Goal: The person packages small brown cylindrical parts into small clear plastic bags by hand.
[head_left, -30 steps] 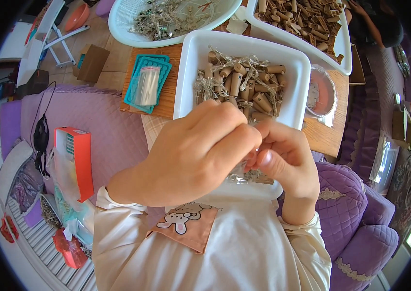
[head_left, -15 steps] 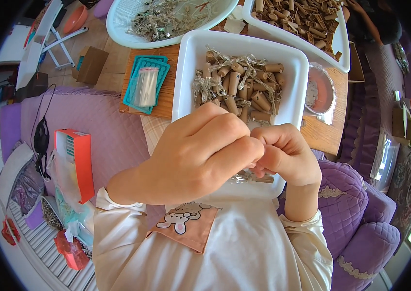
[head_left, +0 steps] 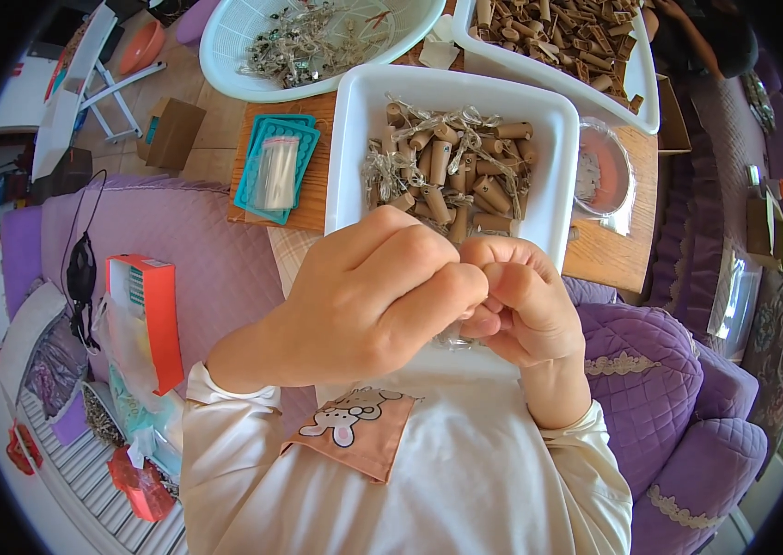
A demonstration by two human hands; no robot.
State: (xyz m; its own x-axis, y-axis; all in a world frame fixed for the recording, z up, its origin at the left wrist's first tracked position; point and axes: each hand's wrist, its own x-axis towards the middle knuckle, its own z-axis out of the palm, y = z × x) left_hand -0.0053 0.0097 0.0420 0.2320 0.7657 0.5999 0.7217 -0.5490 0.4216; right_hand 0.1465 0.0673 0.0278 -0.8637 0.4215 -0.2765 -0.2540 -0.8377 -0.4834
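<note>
My left hand [head_left: 382, 296] and my right hand [head_left: 523, 301] meet fingertip to fingertip over the near end of a white plastic tub [head_left: 550, 166]. Both are closed in a pinch. What they pinch, if anything, is hidden behind the fingers. Beyond them in the tub lie several brown cork-like cylinders [head_left: 440, 159], tangled with bundles of thin clear wire [head_left: 382, 174]. A bit of clear, shiny material [head_left: 452, 339] shows just beneath the hands.
On the wooden table [head_left: 618, 254], teal trays [head_left: 248, 180] carry a stack of clear bags [head_left: 277, 173]. A pale green basket [head_left: 225, 55] of wire bundles, a white bin [head_left: 595, 92] of brown pieces and a round container [head_left: 609, 171] stand around the tub. Someone's arm [head_left: 692, 42] shows far right.
My right hand has shifted slightly left and its wrist has turned, so more of its fingers show. My left hand stays nearly in place, and both remain pinched together.
</note>
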